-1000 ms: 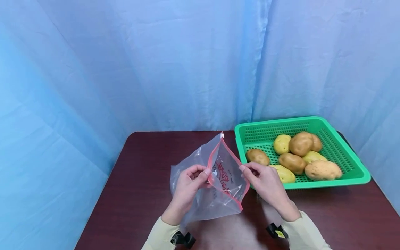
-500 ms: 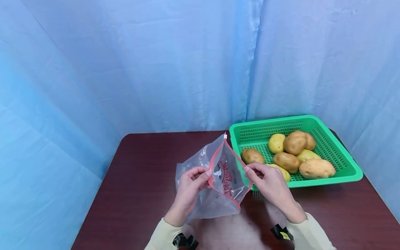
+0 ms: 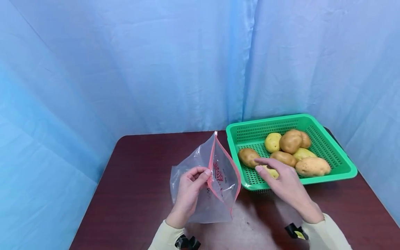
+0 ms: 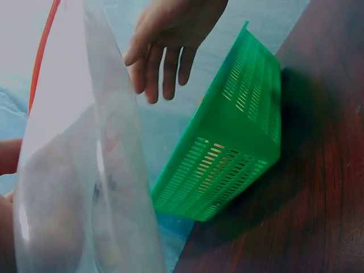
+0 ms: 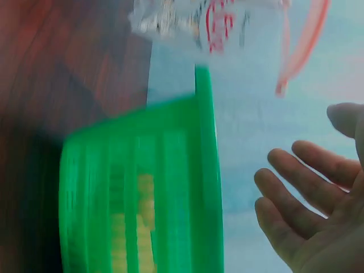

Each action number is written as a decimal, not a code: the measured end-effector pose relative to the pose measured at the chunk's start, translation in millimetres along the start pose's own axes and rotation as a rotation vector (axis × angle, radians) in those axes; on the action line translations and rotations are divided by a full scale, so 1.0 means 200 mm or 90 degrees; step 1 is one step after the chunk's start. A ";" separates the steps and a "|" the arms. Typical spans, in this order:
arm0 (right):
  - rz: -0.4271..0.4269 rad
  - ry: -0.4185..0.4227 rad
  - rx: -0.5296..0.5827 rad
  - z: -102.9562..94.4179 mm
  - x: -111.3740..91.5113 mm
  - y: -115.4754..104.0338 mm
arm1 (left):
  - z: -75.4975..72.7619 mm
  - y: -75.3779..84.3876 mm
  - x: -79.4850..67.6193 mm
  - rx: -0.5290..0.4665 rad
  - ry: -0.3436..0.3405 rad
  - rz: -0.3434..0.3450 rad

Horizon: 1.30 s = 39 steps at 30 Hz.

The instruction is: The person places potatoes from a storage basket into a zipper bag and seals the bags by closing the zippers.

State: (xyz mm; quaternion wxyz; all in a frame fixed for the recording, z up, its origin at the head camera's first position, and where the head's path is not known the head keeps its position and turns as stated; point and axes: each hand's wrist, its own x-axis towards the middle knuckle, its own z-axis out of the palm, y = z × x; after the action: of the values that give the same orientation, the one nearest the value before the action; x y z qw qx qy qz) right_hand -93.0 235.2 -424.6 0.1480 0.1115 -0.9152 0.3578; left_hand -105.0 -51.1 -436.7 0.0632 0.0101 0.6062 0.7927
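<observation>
My left hand (image 3: 189, 192) pinches the pink-edged mouth of a clear plastic zipper bag (image 3: 184, 173) between thumb and fingers. The bag's mouth gapes toward the right, with red print on its far wall and a white slider (image 3: 216, 133) at the top corner. My right hand (image 3: 285, 182) holds nothing; in the head view it overlaps the near side of a green plastic basket (image 3: 334, 139) of potatoes. A brown potato (image 3: 249, 157) and a yellow potato (image 3: 271, 171) lie nearest its fingertips. In the right wrist view its fingers (image 5: 290, 210) spread apart beside the basket wall.
Several more potatoes, such as a large pale one (image 3: 313, 167), sit in the basket at the table's back right. The dark wood table (image 3: 134, 194) is bordered by blue curtains (image 3: 175, 69) at the back and sides.
My right hand has let go of the bag's right edge and moved right toward the potatoes. The bag's mouth has narrowed; my left hand keeps its pinch.
</observation>
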 end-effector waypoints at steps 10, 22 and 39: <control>-0.023 0.015 -0.085 -0.27 -0.01 0.25 | 0.00 0.01 -0.01 -0.019 0.012 -0.008; 0.059 -0.092 -0.094 -0.51 0.01 0.57 | -0.01 -0.01 0.00 -0.040 0.010 -0.010; 0.107 -0.253 -0.115 -0.56 0.07 0.79 | -0.03 -0.04 0.01 -0.040 0.019 -0.016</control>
State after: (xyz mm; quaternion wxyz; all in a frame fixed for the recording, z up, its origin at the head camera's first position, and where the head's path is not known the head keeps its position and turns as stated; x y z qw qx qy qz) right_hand -134.4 425.4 -439.1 -0.0558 0.0890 -0.9608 0.2564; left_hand -106.7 -53.9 -445.1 0.0645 -0.0116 0.5818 0.8107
